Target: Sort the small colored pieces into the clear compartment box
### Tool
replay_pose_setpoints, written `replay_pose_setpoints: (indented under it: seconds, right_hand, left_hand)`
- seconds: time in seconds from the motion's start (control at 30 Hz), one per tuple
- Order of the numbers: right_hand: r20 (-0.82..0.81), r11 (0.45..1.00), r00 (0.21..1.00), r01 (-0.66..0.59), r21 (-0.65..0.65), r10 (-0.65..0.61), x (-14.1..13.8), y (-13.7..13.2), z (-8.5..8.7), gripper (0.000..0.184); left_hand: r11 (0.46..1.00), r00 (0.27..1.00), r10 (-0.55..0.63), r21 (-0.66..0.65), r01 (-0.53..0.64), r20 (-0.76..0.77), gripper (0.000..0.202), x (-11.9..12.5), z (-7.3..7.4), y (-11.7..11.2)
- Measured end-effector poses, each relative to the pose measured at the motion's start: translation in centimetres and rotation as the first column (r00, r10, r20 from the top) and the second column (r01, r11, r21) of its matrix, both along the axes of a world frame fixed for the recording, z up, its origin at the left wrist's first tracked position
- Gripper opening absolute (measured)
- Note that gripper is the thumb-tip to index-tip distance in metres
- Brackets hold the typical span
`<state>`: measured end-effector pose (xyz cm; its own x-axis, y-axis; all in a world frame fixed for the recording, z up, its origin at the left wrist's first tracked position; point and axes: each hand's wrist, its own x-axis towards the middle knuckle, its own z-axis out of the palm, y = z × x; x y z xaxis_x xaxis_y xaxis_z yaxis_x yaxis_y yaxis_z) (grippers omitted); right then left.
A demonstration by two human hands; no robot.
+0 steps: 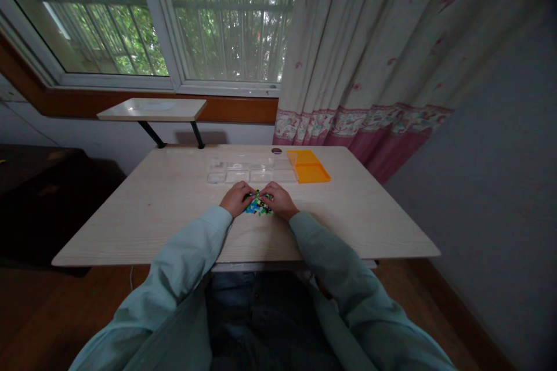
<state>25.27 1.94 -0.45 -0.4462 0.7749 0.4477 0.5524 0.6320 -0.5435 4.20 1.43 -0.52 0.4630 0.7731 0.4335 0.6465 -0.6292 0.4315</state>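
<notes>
A small heap of tiny coloured pieces, blue, green, black, white and yellow, lies near the middle of the desk. My left hand is at the heap's left edge with curled fingers. From the right, my right hand reaches over the heap, its thumb and fingers drawn together. The fingertips of both hands come close together above the far side of the heap. Whatever is between them is too small to make out. Just beyond my hands stand clear plastic compartment boxes.
An orange open case sits right of the clear boxes, with a dark round disc behind it. A raised shelf on black legs stands at the desk's back left. Behind are a window and a curtain.
</notes>
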Motion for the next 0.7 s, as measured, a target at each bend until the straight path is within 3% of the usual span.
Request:
replay_pose_setpoints:
  seconds: [0.17,0.5,0.7]
  right_hand:
    - [-0.058,0.999,0.998,-0.010,-0.049,0.007,0.02,0.23,-0.27,0.009]
    - [-0.085,1.000,0.996,-0.017,-0.017,0.016,0.07,0.54,-0.37,0.008]
    - [-0.152,0.988,0.987,0.035,-0.149,-0.058,-0.05,0.42,-0.37,0.010]
  left_hand:
    - [1.000,1.000,0.002,-0.002,-0.002,0.010,0.017,0.02,0.12,-0.08]
    - [1.000,1.000,-0.009,0.002,0.009,0.026,0.011,0.06,0.05,-0.04]
    - [1.000,0.999,-0.019,0.015,0.019,0.044,0.017,0.04,0.31,-0.28]
